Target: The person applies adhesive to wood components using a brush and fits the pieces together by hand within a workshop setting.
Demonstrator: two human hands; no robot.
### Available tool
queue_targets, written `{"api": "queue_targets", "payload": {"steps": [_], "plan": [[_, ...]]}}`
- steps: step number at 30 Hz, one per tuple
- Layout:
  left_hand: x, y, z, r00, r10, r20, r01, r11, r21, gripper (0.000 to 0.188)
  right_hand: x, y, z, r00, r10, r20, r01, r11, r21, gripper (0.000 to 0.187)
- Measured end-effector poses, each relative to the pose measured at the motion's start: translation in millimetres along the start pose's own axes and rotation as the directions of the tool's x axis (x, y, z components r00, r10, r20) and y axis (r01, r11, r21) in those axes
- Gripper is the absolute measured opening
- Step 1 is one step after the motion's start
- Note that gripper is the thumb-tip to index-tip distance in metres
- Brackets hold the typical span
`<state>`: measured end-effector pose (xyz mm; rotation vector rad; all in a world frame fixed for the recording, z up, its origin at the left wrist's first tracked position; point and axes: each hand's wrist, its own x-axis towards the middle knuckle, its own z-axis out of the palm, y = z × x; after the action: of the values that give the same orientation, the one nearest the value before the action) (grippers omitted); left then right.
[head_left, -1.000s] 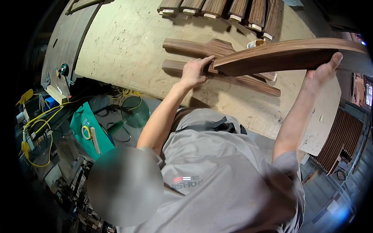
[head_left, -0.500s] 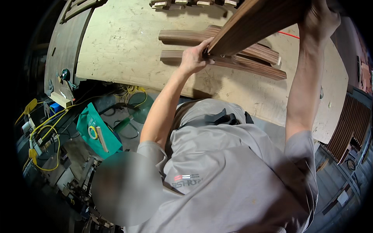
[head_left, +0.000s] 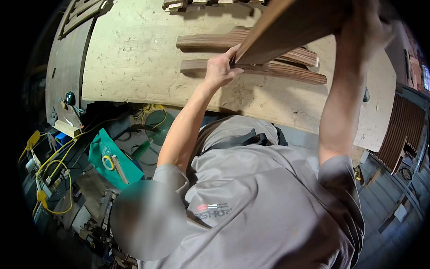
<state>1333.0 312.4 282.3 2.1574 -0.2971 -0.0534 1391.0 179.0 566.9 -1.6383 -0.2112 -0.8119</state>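
Observation:
Both my hands hold one long, curved, dark brown wooden piece [head_left: 286, 27] above a pale, scuffed workbench [head_left: 134, 58]. My left hand [head_left: 220, 69] grips its lower end just over the bench. My right hand [head_left: 365, 27] grips it higher up, near the top right, so the piece slopes steeply upward to the right. Under it, two similar curved wooden pieces lie flat on the bench, one farther back [head_left: 201, 42] and one nearer [head_left: 286, 74]. My grey shirt fills the lower middle of the view.
A row of more wooden pieces [head_left: 197, 4] lies at the bench's far edge. On the floor to the left are a green sheet [head_left: 96, 152] with a tape roll [head_left: 107, 162] and yellow cables [head_left: 49, 179]. A slatted wooden panel [head_left: 403, 130] stands at the right.
The wooden piece went from nearly level to steeply tilted: my right hand lifted its end up and toward me, while my left hand stayed low by the bench.

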Motion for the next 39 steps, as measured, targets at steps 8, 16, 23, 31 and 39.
{"api": "queue_targets", "payload": {"steps": [8, 16, 23, 31, 39], "plan": [[-4.0, 4.0, 0.7, 0.998, 0.062, 0.028, -0.064, 0.996, 0.068, 0.076, -6.1, 43.9, -95.5, 0.999, 0.044, -0.019, -0.042, 0.995, 0.088, 0.089], [-5.7, 4.0, -6.0, 0.998, 0.031, 0.062, -0.028, 0.998, -0.057, 0.083, 21.4, 107.4, -136.8, 0.989, -0.12, 0.088, 0.115, 0.992, 0.053, 0.072], [-8.4, 2.8, 2.2, 0.996, 0.059, 0.062, -0.058, 0.998, -0.021, 0.084, -23.4, 42.7, -108.5, 0.999, 0.02, -0.05, -0.017, 0.998, 0.057, 0.083], [-3.6, 6.4, -27.5, 0.987, 0.035, 0.156, 0.007, 0.967, -0.257, 0.092, -29.2, 6.6, -69.1, 0.991, 0.087, 0.1, -0.101, 0.985, 0.143, 0.066], [90.1, 310.4, -159.4, 0.82, 0.563, -0.102, -0.523, 0.666, -0.532, 0.066, -23.5, 9.7, -95.6, 0.97, 0.106, 0.219, -0.143, 0.976, 0.161, 0.075]]}}
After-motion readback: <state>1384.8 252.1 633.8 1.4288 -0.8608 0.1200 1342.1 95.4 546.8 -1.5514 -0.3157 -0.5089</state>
